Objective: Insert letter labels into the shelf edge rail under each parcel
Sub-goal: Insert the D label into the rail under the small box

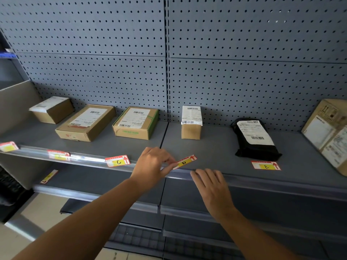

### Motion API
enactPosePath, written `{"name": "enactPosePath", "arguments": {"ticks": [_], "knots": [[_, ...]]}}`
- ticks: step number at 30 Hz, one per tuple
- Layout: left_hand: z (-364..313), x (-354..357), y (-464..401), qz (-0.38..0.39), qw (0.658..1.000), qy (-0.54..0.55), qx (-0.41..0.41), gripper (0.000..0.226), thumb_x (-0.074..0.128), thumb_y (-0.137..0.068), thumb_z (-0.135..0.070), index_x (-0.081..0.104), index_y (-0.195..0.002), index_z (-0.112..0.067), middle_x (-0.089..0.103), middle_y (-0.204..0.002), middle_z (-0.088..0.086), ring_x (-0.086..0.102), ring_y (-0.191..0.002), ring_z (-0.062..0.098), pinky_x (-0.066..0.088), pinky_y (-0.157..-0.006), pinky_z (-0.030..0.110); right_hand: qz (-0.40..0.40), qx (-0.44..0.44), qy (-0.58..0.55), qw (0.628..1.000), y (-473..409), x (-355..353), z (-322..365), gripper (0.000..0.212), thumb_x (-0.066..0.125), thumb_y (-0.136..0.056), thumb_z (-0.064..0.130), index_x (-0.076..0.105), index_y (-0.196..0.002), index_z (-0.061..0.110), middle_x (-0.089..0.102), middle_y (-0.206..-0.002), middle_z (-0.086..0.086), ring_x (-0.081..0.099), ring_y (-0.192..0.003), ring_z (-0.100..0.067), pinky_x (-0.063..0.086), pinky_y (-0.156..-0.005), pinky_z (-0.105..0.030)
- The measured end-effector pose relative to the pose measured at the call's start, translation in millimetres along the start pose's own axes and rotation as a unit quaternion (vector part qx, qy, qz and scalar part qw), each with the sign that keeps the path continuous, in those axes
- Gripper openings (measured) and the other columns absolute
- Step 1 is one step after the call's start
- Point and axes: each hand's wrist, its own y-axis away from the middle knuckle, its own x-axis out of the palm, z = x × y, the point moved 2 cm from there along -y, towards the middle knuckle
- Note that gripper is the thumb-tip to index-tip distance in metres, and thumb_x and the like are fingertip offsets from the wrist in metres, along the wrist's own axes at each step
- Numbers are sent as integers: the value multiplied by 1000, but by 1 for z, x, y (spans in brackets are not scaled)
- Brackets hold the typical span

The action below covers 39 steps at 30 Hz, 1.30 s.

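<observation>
My left hand (153,165) pinches the D label (185,162), a red-and-yellow card with an arrow, just above the shelf edge rail (253,182) in front of the small upright cardboard parcel (191,122). My right hand (211,186) rests open on the rail just right of that label. The C label (117,161) sits in the rail under the green-striped parcel (136,122). Two more labels (58,154) (8,146) sit in the rail further left. The E label (265,165) lies loose on the shelf before the black bagged parcel (254,138).
Two brown boxes (85,122) (52,109) stand on the left half of the shelf, and a large carton (327,134) leans at the far right. A perforated grey back panel (169,53) rises behind. Lower shelves (105,186) sit below, one carrying a loose label (49,176).
</observation>
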Motion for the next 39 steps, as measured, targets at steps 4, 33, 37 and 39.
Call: {"name": "enactPosePath", "arguments": {"ticks": [4, 33, 37, 39], "knots": [[-3, 2, 0, 22, 1000, -9, 17, 16, 67, -91, -45, 73, -93, -31, 67, -86, -16, 53, -81, 4, 39, -81, 27, 0, -4, 2, 1000, 2, 0, 0, 46, 73, -83, 4, 63, -128, 5, 66, -106, -11, 62, -96, -29, 53, -88, -44], [-11, 18, 0, 79, 991, -44, 98, 11, 59, -94, -34, 69, -92, -31, 66, -84, -12, 56, -82, 13, 41, -85, 31, 70, 106, -11, 992, -2, -8, 19, 42, 76, -76, 12, 64, -116, 11, 63, -110, -7, 57, -92, -23, 46, -80, -37], [-12, 19, -1, 72, 989, -70, 110, 11, 59, -95, -33, 69, -93, -30, 66, -82, -10, 56, -80, 15, 44, -82, 33, 45, 116, -32, 992, -2, -18, 19, 47, 77, -78, 16, 62, -121, 10, 64, -116, -9, 61, -97, -25, 49, -81, -37], [-14, 19, -1, 64, 987, -86, 118, 6, 64, -93, -30, 70, -93, -29, 66, -82, -8, 57, -80, 17, 45, -80, 34, 31, 117, -34, 992, -6, -24, 17, 51, 72, -81, 16, 59, -130, 11, 61, -121, -9, 59, -102, -25, 48, -84, -38]]}}
